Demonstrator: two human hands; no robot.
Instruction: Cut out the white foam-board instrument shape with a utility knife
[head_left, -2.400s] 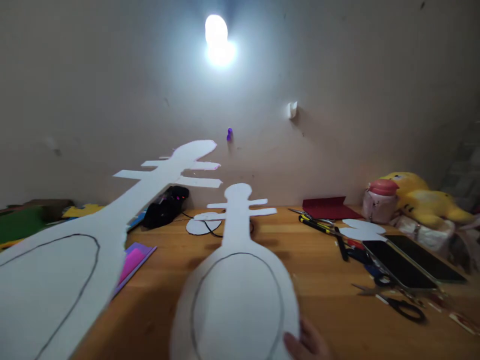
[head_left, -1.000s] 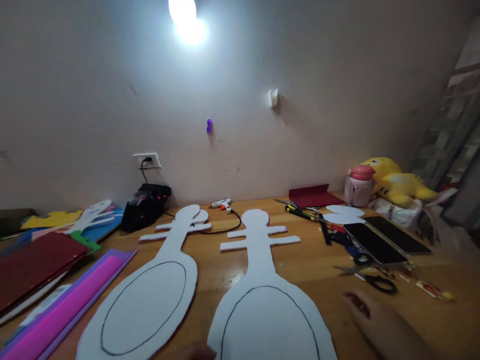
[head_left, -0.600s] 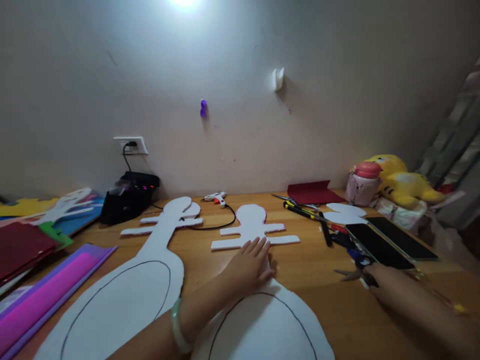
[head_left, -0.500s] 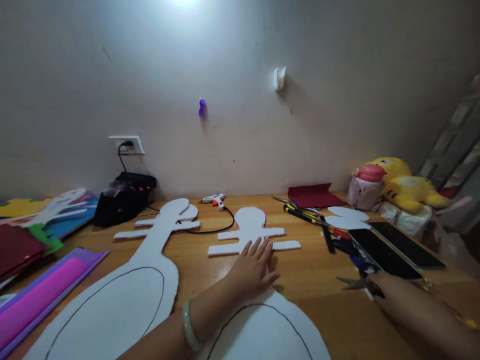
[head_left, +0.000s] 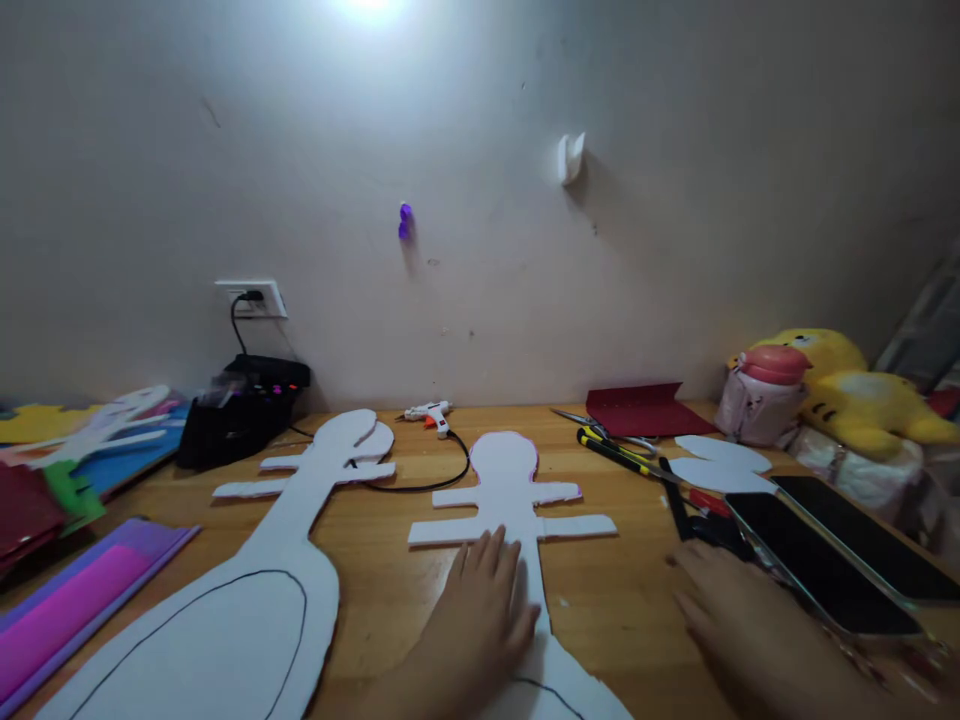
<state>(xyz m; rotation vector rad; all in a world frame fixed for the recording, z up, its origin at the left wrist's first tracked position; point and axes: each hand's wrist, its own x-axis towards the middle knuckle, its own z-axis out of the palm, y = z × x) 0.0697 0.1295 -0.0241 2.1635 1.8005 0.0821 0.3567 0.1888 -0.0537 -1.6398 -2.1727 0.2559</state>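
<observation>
Two white guitar-shaped foam cutouts lie on the wooden table (head_left: pixel 390 570). My left hand (head_left: pixel 480 610) rests flat on the neck of the right cutout (head_left: pixel 504 470), fingers stretched out and holding nothing. The left cutout (head_left: pixel 285 540) has a black oval drawn on its body and lies untouched. My right hand (head_left: pixel 731 625) is blurred and sits low on the table beside a dark phone (head_left: pixel 814 560), over the spot where scissors lay. Its fingers do not show clearly.
A glue gun (head_left: pixel 427 412) with a black cord lies at the back, next to a black box (head_left: pixel 240 410) plugged into a wall socket (head_left: pixel 251 297). Coloured foam sheets (head_left: pixel 75 600) lie at left. Red paper (head_left: pixel 645 408), hand tools (head_left: pixel 611 450), white ovals (head_left: pixel 720 460), a pink-lidded bottle (head_left: pixel 761 395) and a yellow plush (head_left: pixel 855 390) crowd the right.
Both cutouts, held up earlier, now lie on the table. My left hand came down onto the right cutout's neck. My right hand reached right toward the scissors by the phone.
</observation>
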